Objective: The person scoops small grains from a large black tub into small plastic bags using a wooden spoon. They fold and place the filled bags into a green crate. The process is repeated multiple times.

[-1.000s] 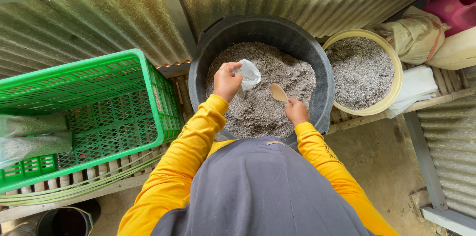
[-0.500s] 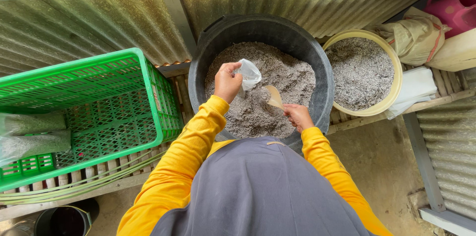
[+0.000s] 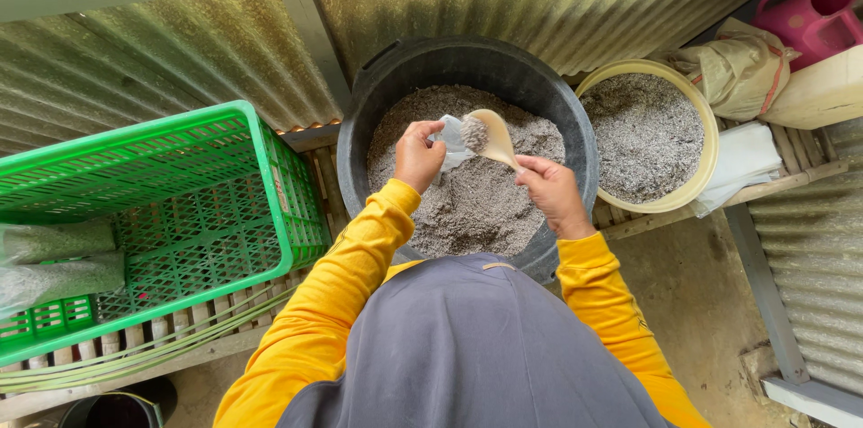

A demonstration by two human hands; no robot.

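A wall of corrugated metal sheeting [image 3: 180, 41] fills the far side of the scene, rust-streaked and greenish, with a pale beam along its top. Below it runs a slatted wooden bench [image 3: 180, 338], and under the bench on the near right lies a bare dirt floor [image 3: 692, 302]. More corrugated sheet [image 3: 809, 284] stands at the right edge.

On the bench at the left sits a green plastic crate [image 3: 207, 203], with clear filled bags [image 3: 54, 262] lying in its left end. In the middle stands a large black tub [image 3: 476, 64], holding grey granular mix [image 3: 467, 212]. Just beside it to the right is a yellow basin [image 3: 710, 154] of the same grey mix, with a tan sack [image 3: 733, 73], a pink watering can [image 3: 809, 14] and a white folded cloth [image 3: 742, 158] further right.

The person wears yellow sleeves [image 3: 324, 320] and leans over the tub. The left hand [image 3: 418, 156] is over the mix, fingers curled and pinching the mouth of a small clear plastic bag [image 3: 452, 138]. The right hand [image 3: 550, 194] has its fingers closed around the handle of a pale scoop [image 3: 493, 133], whose bowl carries a heap of grey mix and is tilted against the bag's opening, above the middle of the tub
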